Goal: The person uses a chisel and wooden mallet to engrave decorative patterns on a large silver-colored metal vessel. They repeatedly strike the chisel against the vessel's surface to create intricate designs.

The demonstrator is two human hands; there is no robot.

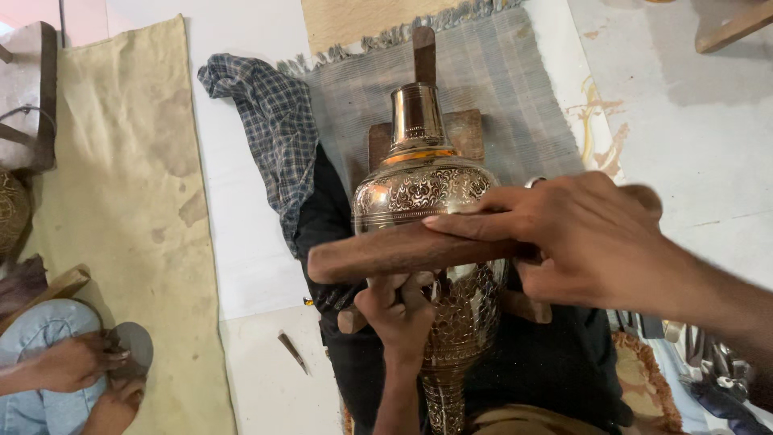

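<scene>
A big shiny metal vase (pixel 431 193) with tiny patterns lies on a wooden stand (pixel 463 133) over the person's lap. The right hand (pixel 576 234) grips a wooden mallet (pixel 378 254) across it. The left hand (pixel 398 310) pinches a small tool against the vase.

We see a pale floor (pixel 241 234). On it lie a tan cloth (pixel 129 185) at the left, a grey fringed mat (pixel 515 97) in the middle, a checked cloth (pixel 270 121) beside the mat, and a small dark tool (pixel 292 352).
</scene>
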